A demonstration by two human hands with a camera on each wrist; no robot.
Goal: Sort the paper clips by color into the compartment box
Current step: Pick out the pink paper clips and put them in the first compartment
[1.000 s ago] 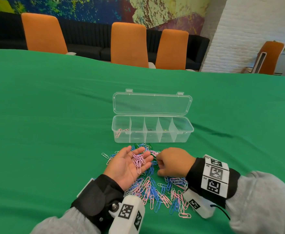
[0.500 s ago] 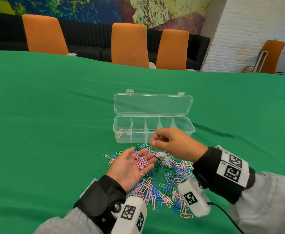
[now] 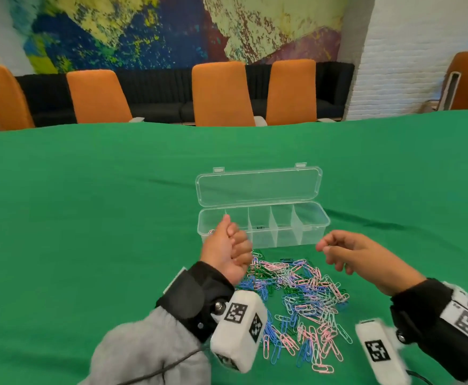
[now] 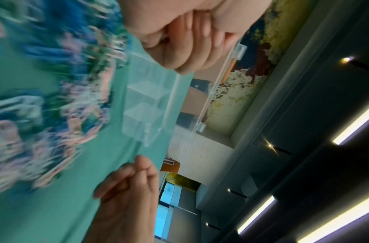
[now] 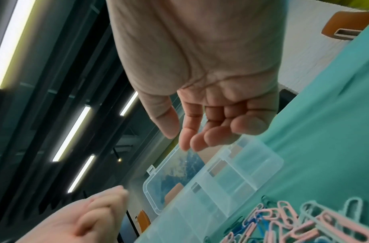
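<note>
The left hand (image 3: 227, 245) is curled into a fist at the near left end of the clear plastic compartment box (image 3: 313, 230), over its leftmost cell; whether it holds clips cannot be told. The right hand (image 3: 349, 252) hangs with loosely bent fingers and holds nothing, near the box's right front corner. The heap of pink, blue and green wire paper clips (image 3: 299, 298) lies on the green tablecloth (image 3: 88, 218) just in front of the box. Clips seem light, stiff, springy and prone to tangling; each is best pinched by one end loop.
</note>
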